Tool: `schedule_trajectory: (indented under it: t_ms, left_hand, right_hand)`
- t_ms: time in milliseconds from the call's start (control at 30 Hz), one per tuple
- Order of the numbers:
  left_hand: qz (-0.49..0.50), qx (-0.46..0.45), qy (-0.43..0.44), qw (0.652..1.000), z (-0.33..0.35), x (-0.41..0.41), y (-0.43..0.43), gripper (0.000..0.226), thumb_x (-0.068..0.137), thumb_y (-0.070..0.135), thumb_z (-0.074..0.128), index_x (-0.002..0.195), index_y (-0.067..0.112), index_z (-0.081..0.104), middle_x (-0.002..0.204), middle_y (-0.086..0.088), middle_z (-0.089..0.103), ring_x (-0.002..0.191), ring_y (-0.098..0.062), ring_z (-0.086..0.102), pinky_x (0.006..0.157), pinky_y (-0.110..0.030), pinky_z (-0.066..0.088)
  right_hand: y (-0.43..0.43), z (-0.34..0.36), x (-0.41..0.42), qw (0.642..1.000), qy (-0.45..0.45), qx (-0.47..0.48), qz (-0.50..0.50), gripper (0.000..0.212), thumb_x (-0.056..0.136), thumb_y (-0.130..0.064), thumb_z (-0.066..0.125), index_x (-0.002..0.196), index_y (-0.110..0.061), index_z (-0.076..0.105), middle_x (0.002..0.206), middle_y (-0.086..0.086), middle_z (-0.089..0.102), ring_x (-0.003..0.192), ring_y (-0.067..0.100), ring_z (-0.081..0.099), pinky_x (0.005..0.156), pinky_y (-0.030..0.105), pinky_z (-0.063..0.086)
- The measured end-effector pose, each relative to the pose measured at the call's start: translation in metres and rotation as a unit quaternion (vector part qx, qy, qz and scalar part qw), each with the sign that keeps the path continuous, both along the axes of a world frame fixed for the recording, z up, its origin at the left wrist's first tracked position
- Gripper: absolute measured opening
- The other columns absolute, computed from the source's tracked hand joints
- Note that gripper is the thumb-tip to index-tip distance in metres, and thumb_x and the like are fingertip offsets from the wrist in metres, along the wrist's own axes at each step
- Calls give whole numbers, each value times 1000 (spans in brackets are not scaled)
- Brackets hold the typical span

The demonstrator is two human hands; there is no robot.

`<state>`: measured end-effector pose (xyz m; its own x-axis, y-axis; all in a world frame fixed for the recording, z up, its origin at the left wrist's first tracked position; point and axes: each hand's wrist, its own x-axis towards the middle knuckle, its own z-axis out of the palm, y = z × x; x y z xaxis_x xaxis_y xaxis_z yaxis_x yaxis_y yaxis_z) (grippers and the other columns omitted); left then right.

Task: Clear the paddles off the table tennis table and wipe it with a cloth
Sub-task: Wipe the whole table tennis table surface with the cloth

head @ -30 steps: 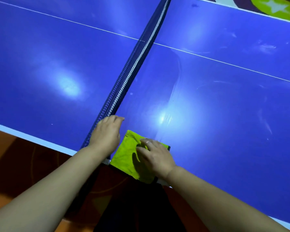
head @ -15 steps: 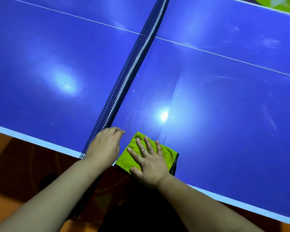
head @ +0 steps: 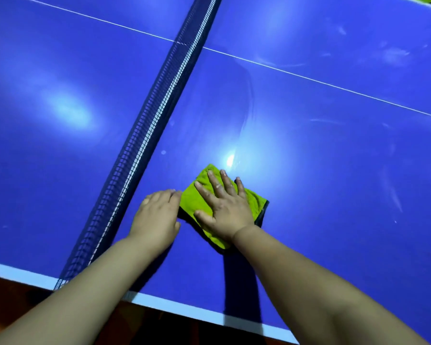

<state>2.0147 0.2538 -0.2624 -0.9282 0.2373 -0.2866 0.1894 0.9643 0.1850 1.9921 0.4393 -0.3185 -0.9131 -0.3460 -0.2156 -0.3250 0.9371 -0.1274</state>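
Observation:
A folded yellow-green cloth (head: 191, 198) with a dark edge lies on the blue table tennis table (head: 334, 175), just right of the net. My right hand (head: 224, 207) presses flat on top of it with the fingers spread. My left hand (head: 157, 215) rests palm down on the table between the cloth and the net, fingers together, its fingertips touching the cloth's left edge. It holds nothing. No paddle is in view.
The dark net (head: 144, 135) runs diagonally from the near table edge to the top of the view. A white centre line (head: 309, 77) crosses the table. The white near edge (head: 184, 310) borders an orange-brown floor (head: 15, 290). Smears show on the right half.
Both hands and the cloth have slid away from the near edge, further onto the table. My right hand has gone from curled fingers to a flat, spread palm on the cloth.

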Motion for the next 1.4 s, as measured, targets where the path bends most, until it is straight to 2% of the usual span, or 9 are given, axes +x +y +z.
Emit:
schedule_trajectory:
  t_ms: [133, 233, 533, 767, 1033, 1233, 1400]
  left_hand:
    - [12, -34, -2, 999, -6, -51, 38, 89, 85, 41, 59, 149, 9, 6, 155, -5, 16, 141, -20, 19, 115, -32, 10]
    - [25, -53, -11, 998, -13, -95, 66, 98, 85, 47, 57, 148, 8, -7, 158, -5, -1, 144, -20, 5, 116, -34, 1]
    - [-54, -88, -24, 994, -25, -209, 128, 103, 79, 50, 62, 150, 11, -3, 158, -8, -7, 145, -19, -3, 115, -39, -9]
    - [-68, -135, -66, 986, -29, -226, 145, 104, 81, 43, 64, 149, 8, -6, 157, -12, -12, 145, -20, -6, 117, -38, -6]
    - [-37, -119, -92, 988, -29, -226, 149, 103, 82, 36, 65, 149, 11, -10, 156, -8, -18, 144, -19, -13, 114, -32, -11]
    - [-37, -118, -101, 987, -28, -229, 149, 106, 81, 38, 66, 149, 13, -12, 156, -5, -19, 144, -15, -14, 115, -31, -9]
    - [-40, -119, -105, 986, -27, -229, 146, 107, 81, 44, 64, 148, 16, -13, 155, -2, -21, 144, -12, -14, 116, -33, -7]
  right_hand:
    - [27, -1, -73, 999, 5, 4, -41, 70, 84, -71, 18, 149, -49, 7, 162, -9, -6, 148, 18, -14, 117, 50, -7]
    - [48, -5, -135, 998, 11, 13, -69, 68, 88, -70, 25, 149, -49, 5, 162, -9, -7, 148, 18, -14, 118, 50, -5]
    - [114, -12, -320, 996, 45, 22, -80, 71, 86, -74, 29, 149, -47, 12, 162, -5, 3, 149, 23, -2, 116, 53, 5]
    - [148, -10, -423, 994, 28, 15, -102, 66, 90, -70, 27, 150, -46, 11, 162, -4, 0, 149, 24, -5, 117, 54, 2]
    - [136, -13, -435, 987, 35, 3, -155, 63, 94, -58, 27, 152, -40, 10, 163, 1, -3, 149, 28, -7, 116, 57, 2]
    - [54, -17, -425, 998, 47, -8, -44, 67, 91, -66, 27, 152, -41, 11, 162, 2, -2, 148, 30, -8, 114, 59, 0]
    - [62, -14, -441, 999, 37, -12, -23, 61, 94, -61, 26, 151, -43, 14, 162, -3, 0, 149, 25, -4, 116, 55, 5]
